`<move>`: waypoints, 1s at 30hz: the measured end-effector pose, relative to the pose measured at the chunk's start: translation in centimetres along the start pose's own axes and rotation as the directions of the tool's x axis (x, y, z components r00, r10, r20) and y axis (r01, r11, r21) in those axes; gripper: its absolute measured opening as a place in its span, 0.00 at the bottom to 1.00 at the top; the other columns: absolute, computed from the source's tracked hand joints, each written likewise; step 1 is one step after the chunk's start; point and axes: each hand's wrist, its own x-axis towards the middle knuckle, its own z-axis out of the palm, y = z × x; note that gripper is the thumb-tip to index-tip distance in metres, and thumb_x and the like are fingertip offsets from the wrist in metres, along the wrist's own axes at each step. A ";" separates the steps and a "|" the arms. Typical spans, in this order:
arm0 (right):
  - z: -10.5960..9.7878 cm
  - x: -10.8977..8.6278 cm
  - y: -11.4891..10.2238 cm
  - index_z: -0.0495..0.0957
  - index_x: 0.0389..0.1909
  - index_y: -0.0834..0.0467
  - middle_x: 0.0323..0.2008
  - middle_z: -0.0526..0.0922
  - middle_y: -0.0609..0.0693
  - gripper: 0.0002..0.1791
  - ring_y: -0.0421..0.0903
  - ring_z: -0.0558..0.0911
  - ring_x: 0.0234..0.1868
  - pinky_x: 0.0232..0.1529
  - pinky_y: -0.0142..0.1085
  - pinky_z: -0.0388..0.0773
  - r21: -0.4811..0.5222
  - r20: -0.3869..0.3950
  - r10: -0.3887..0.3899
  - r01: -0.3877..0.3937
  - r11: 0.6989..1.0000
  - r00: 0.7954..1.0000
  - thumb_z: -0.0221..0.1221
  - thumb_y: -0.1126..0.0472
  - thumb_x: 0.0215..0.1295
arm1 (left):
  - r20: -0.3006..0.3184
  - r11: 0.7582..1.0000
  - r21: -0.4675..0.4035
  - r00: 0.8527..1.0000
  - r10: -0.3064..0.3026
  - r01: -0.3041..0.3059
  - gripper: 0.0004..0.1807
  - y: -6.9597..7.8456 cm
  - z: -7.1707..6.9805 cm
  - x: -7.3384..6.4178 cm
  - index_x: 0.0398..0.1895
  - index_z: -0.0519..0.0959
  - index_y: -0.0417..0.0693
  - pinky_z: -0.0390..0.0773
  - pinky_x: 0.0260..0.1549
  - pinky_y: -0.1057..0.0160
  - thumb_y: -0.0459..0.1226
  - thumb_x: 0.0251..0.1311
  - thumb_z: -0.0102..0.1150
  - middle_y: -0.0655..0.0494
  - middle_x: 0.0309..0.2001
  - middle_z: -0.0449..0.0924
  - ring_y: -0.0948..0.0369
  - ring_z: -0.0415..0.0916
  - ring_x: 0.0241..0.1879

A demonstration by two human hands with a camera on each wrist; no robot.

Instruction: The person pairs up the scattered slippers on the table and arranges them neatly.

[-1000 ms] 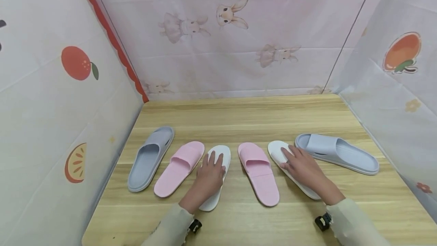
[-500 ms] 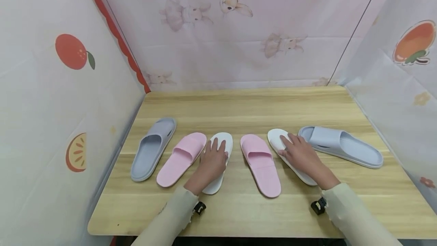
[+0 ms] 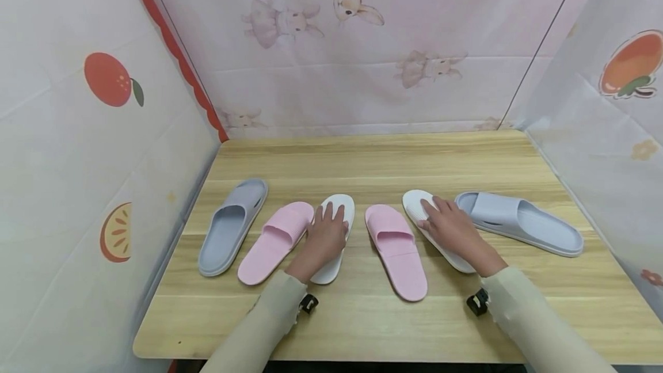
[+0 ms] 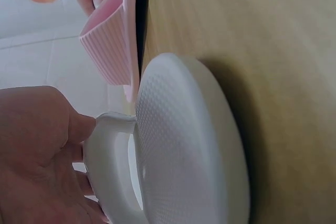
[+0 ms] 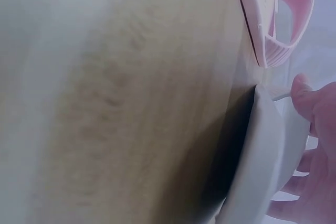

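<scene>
My left hand lies over the strap of the left white slipper, fingers extended and spread. In the left wrist view its thumb touches the edge of the white strap, and the ridged sole faces the camera. My right hand rests on the strap of the right white slipper, its fingers reaching forward and its thumb by the inner edge. Between the white slippers lies a pink slipper. Another pink slipper lies just left of my left hand. My palms hide much of both white straps.
A grey-blue slipper lies at the far left of the wooden table. Its match lies turned sideways, close by my right hand. Printed cloth walls stand along the back and both sides.
The view has tilted down, showing the table's front edge. Both hands and the white slippers under them have slid slightly forward; the pink and grey-blue slippers stay in place.
</scene>
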 end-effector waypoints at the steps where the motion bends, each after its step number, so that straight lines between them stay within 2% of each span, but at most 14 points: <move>1: 0.0 0.2 0.0 0.64 0.73 0.64 0.69 0.65 0.73 0.33 0.74 0.67 0.65 0.59 0.68 0.68 0.004 0.002 0.003 -0.003 1.000 1.000 0.54 0.49 0.76 | 0.004 1.000 -0.003 1.000 -0.005 0.005 0.29 0.0 0.0 0.2 0.78 0.59 0.49 0.63 0.62 0.28 0.46 0.79 0.39 0.38 0.77 0.53 0.37 0.49 0.76; 10: 0.0 2.0 0.0 0.63 0.74 0.63 0.70 0.64 0.73 0.33 0.74 0.66 0.67 0.62 0.68 0.66 0.019 0.038 0.019 -0.020 1.000 0.999 0.52 0.48 0.77 | 0.024 1.000 -0.001 0.999 -0.025 0.025 0.29 0.5 0.0 1.9 0.79 0.57 0.49 0.63 0.62 0.27 0.47 0.79 0.37 0.38 0.78 0.52 0.37 0.48 0.77; 13: 0.0 2.5 0.0 0.63 0.74 0.64 0.69 0.64 0.74 0.33 0.75 0.67 0.66 0.63 0.67 0.65 0.013 0.028 0.014 -0.014 1.000 1.000 0.53 0.48 0.76 | 0.035 0.999 -0.010 0.999 -0.038 0.039 0.29 0.7 0.0 2.4 0.79 0.56 0.50 0.62 0.63 0.28 0.47 0.79 0.36 0.38 0.79 0.50 0.38 0.46 0.77; 18: 0.0 3.3 -0.1 0.64 0.73 0.63 0.68 0.65 0.73 0.33 0.75 0.68 0.65 0.61 0.68 0.67 0.014 0.020 0.005 -0.006 1.000 1.000 0.54 0.48 0.76 | 0.035 0.999 -0.004 0.998 -0.053 0.053 0.29 0.9 0.0 3.1 0.79 0.56 0.51 0.62 0.64 0.29 0.47 0.79 0.36 0.39 0.79 0.50 0.39 0.45 0.78; 30: -0.2 5.0 -0.6 0.61 0.75 0.61 0.69 0.64 0.73 0.35 0.74 0.65 0.67 0.58 0.69 0.69 0.044 0.088 0.049 -0.053 0.998 0.995 0.52 0.45 0.77 | 0.023 0.998 -0.007 0.998 -0.065 0.065 0.29 1.4 -0.5 5.0 0.79 0.57 0.50 0.65 0.62 0.30 0.48 0.79 0.37 0.40 0.78 0.52 0.39 0.48 0.77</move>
